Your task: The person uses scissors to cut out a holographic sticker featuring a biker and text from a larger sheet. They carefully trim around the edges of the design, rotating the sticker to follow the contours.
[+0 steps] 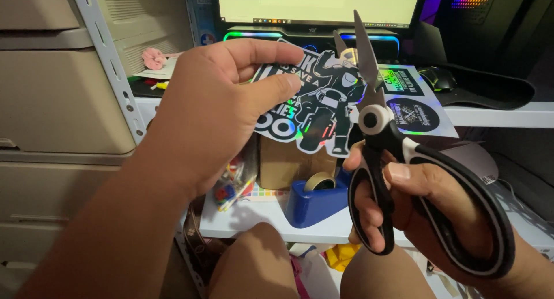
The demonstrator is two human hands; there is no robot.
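Note:
My left hand [222, 103] pinches the left edge of a black, white and holographic sticker sheet [323, 103], held up in front of me. My right hand [404, 198] grips black-and-white scissors [375, 126] by their handles, fingers through the loops. The blades point upward with their tips slightly apart, lying against the sheet's right part beside a printed figure. More round and rectangular stickers show on the sheet's right end.
A blue tape dispenser [314, 201] stands on a white shelf [242, 221] below the sheet, beside a bag of colourful small items [234, 186]. A monitor [317, 4] glows behind. Beige drawers [57, 103] fill the left; a mouse [437, 78] lies right. My knees sit below.

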